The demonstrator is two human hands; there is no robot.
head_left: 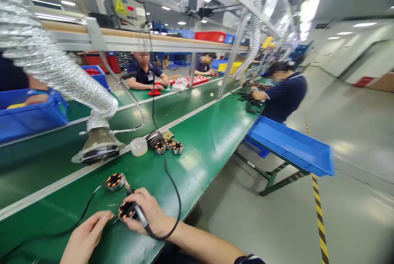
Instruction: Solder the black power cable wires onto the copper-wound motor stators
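Note:
My right hand [150, 210] is closed around a soldering iron [140, 214] and a motor stator [125, 211] with copper windings. The iron's metal tip points up and away from me, beside a second stator [115, 182] lying on the green bench. A black cable with thin coloured wire ends runs to that second stator from the left. Close to the held stator, my left hand [88, 235] pinches what looks like a thin wire [116, 220]; its far end is hard to make out.
Further along the bench [212, 132] sit several stators [169, 145] and a round translucent container [139, 147]. A foil duct with a hood [100, 145] hangs at left. A blue tray [292, 145] juts out at right. Co-workers sit across and farther down the line.

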